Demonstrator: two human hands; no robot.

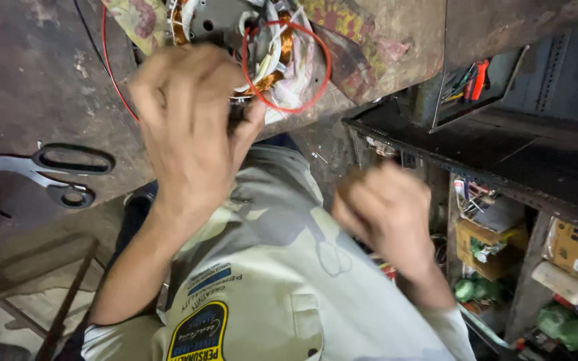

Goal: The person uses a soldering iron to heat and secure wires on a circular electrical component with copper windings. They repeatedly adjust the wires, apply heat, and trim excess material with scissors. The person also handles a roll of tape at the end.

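Black-handled scissors (48, 170) near left edge of worn workbench (28, 87). Cardboard boxes (490, 244) on metal shelving (503, 160) right of bench; floral cloth (356, 33) on bench.

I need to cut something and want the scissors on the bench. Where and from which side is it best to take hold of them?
Grip the scissors by the two black finger loops, which point toward the left hand and lie flat and uncovered on the bench. Come from the right, loops first; the metal blades run off the picture's left edge, so that side is probably worse.

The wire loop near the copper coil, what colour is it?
Red; the wire loop shows clearly in the head view, beside the left hand.
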